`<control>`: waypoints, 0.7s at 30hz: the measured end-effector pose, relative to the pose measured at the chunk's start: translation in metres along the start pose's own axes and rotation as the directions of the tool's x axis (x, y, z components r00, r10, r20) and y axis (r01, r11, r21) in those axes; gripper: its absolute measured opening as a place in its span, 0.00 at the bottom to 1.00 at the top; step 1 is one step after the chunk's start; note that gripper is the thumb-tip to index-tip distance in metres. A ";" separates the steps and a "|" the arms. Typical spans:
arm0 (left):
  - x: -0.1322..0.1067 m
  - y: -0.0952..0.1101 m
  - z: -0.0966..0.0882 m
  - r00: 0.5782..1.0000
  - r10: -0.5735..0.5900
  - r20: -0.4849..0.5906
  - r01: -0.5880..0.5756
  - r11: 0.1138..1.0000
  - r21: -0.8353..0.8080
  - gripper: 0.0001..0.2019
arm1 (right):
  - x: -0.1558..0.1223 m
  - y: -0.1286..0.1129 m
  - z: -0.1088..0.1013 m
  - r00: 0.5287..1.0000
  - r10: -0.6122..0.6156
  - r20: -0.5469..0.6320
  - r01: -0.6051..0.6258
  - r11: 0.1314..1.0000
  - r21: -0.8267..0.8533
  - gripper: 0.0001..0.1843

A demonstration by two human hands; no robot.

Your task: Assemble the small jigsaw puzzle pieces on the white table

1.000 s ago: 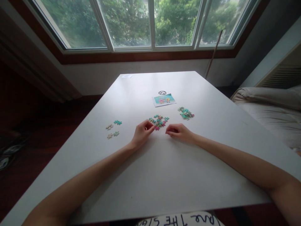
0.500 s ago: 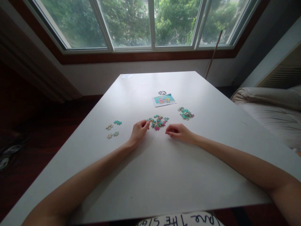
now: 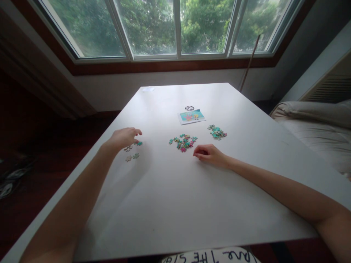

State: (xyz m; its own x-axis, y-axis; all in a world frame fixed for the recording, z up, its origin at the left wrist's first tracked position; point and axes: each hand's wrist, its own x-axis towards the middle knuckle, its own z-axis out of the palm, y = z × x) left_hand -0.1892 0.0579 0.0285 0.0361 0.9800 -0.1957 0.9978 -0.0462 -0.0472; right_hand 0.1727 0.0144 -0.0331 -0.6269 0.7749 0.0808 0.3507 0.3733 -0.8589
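My left hand (image 3: 124,138) hovers over the small left group of jigsaw pieces, its fingers and thumb apart above a teal piece (image 3: 139,143). Partly under it lies a pale piece (image 3: 128,148); nearer me are another pale piece (image 3: 128,159) and a greenish piece (image 3: 136,156). My right hand (image 3: 210,153) rests on the table with curled fingers, and nothing shows in them. Just left of its fingertips is the middle pile of jigsaw pieces (image 3: 183,143), teal, pink and yellow. A further pile (image 3: 217,132) lies beyond the right hand.
A colourful picture sheet (image 3: 192,116) lies on the white table (image 3: 175,204) behind the piles. Behind it is a small round dark-rimmed item (image 3: 189,108). A pale paper (image 3: 148,89) is at the far left corner. A cushioned seat (image 3: 309,128) stands to the right.
My left hand has moved left from the middle pile to the left group, and its fingers have spread. A teal piece at the middle pile's left edge is now uncovered. My right hand stays put.
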 end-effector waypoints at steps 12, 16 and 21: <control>0.010 -0.014 0.007 0.993 0.009 0.121 -0.017 0.998 0.065 0.14 | 0.000 -0.001 0.000 1.000 -0.002 0.002 0.002 1.000 0.007 0.11; 0.014 -0.015 0.011 0.992 0.006 0.126 -0.022 0.992 0.123 0.13 | 0.001 0.000 0.001 1.000 -0.007 -0.007 0.006 1.000 -0.013 0.11; 0.016 -0.018 0.013 0.992 -0.002 0.127 -0.017 0.989 0.146 0.12 | 0.001 0.002 0.001 1.000 -0.013 -0.012 0.013 1.000 -0.020 0.12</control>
State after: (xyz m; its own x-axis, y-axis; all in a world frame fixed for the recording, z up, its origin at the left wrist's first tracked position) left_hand -0.2068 0.0722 0.0139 0.0269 0.9474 -0.3188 0.9782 -0.0906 -0.1868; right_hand 0.1718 0.0150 -0.0353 -0.6231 0.7759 0.0979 0.3566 0.3933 -0.8474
